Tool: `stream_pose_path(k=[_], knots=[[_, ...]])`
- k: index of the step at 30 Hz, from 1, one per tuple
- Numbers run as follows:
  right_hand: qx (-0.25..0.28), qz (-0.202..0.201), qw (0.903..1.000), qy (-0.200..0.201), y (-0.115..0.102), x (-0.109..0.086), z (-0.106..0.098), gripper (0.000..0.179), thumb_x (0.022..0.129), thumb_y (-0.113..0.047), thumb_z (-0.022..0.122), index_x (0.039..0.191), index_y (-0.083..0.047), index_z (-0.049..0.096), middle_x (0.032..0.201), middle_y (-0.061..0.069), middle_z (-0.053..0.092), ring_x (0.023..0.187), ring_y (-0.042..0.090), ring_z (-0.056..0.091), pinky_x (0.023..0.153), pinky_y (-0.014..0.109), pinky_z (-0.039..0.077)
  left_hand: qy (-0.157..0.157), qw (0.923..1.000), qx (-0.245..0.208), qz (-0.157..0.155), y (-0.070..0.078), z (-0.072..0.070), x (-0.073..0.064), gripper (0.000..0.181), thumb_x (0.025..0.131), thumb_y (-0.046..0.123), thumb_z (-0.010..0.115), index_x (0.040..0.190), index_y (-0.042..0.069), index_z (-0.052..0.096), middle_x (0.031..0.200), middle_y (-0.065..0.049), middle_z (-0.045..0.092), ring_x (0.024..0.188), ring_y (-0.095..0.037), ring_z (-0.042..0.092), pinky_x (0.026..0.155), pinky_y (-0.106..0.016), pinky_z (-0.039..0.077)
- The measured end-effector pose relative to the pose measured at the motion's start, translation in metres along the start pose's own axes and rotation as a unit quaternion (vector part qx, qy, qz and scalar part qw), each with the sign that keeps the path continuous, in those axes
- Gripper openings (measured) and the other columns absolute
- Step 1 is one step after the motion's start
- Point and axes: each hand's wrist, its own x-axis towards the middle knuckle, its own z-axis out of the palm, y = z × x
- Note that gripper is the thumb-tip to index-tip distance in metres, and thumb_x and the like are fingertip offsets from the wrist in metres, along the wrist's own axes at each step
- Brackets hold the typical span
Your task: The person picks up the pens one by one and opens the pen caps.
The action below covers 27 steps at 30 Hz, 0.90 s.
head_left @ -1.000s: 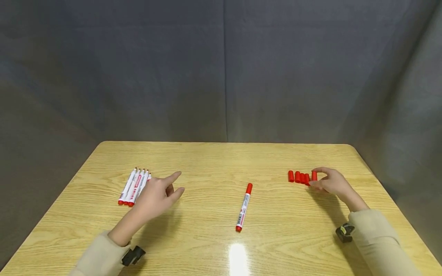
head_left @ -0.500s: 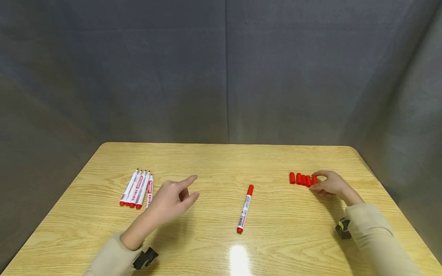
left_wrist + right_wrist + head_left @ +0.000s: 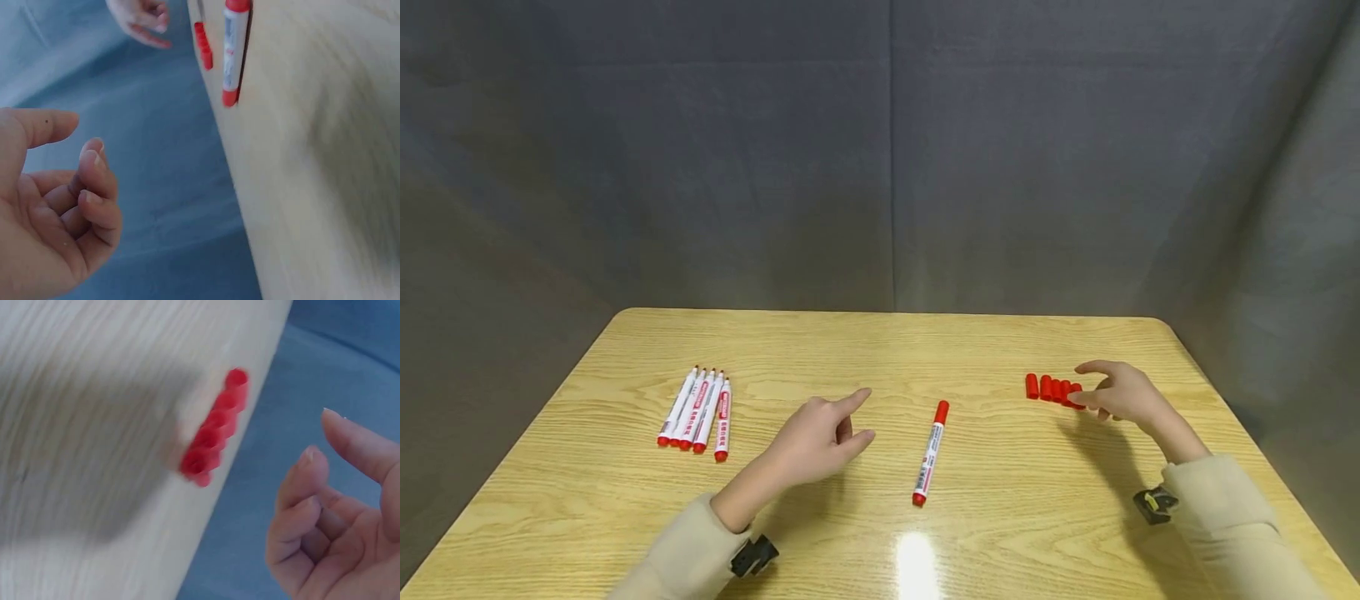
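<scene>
My left hand (image 3: 820, 437) hovers over the table, left of a capped red marker (image 3: 930, 454). Its thumb and index finger are spread with nothing between them, while the other fingers bend loosely, as the left wrist view also shows. At the right, my right hand (image 3: 1127, 396) is beside a row of several red marker caps (image 3: 1054, 390). Thumb and index finger stand apart there; in the right wrist view the caps (image 3: 215, 428) lie side by side with hollow ends showing, and the hand (image 3: 337, 519) holds none of them.
Several uncapped white markers (image 3: 696, 408) with red ends lie side by side on the left of the wooden table (image 3: 850, 350), tips pointing away. A grey curtain (image 3: 880, 167) hangs behind the table's far edge. A wrist camera (image 3: 754, 556) is on the left sleeve.
My left hand has moved right, away from the uncapped markers toward the capped one. My right hand has let go of the cap at the row's right end and lifted slightly.
</scene>
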Motion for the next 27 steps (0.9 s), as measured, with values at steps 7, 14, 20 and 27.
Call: stream_pose_path(k=[7, 14, 20, 27], knots=[[0.020, -0.027, 0.9994, -0.004, -0.024, -0.009, 0.004, 0.059, 0.084, -0.021, 0.065, 0.129, 0.010, 0.041, 0.066, 0.008, 0.059, 0.056, 0.025, 0.056, 0.053, 0.035, 0.045, -0.041, 0.9991, 0.000, -0.010, 0.002, 0.024, 0.013, 0.052, 0.087, 0.020, 0.060, 0.130, -0.006, 0.046, 0.046, 0.009, 0.041, 0.037, -0.002, 0.030, 0.036, -0.018, 0.028], [0.036, -0.047, 0.9982, -0.008, -0.040, -0.012, 0.012, 0.057, 0.084, -0.021, 0.065, 0.128, 0.009, 0.043, 0.063, 0.007, 0.058, 0.055, 0.025, 0.056, 0.053, 0.034, 0.043, -0.103, 0.9932, 0.022, -0.048, 0.006, 0.047, 0.025, 0.063, 0.086, 0.027, 0.061, 0.132, -0.009, 0.040, 0.041, 0.010, 0.029, 0.032, -0.001, 0.021, 0.033, -0.015, 0.019], [0.058, -0.053, 0.9967, -0.018, -0.046, -0.005, 0.023, 0.056, 0.084, -0.021, 0.065, 0.128, 0.007, 0.044, 0.063, 0.007, 0.058, 0.056, 0.026, 0.056, 0.050, 0.030, 0.042, -0.160, 0.9823, 0.045, -0.086, 0.014, 0.064, 0.035, 0.074, 0.084, 0.035, 0.061, 0.135, -0.011, 0.033, 0.043, 0.009, 0.031, 0.033, -0.002, 0.020, 0.032, -0.016, 0.019], [0.075, -0.058, 0.9949, -0.035, -0.051, 0.007, 0.041, 0.055, 0.084, -0.018, 0.065, 0.128, 0.007, 0.045, 0.063, 0.012, 0.057, 0.057, 0.030, 0.056, 0.049, 0.032, 0.042, -0.197, 0.9742, 0.063, -0.090, 0.019, 0.084, 0.044, 0.080, 0.083, 0.037, 0.062, 0.136, -0.012, 0.029, 0.039, 0.011, 0.038, 0.031, -0.001, 0.023, 0.030, -0.016, 0.019]])
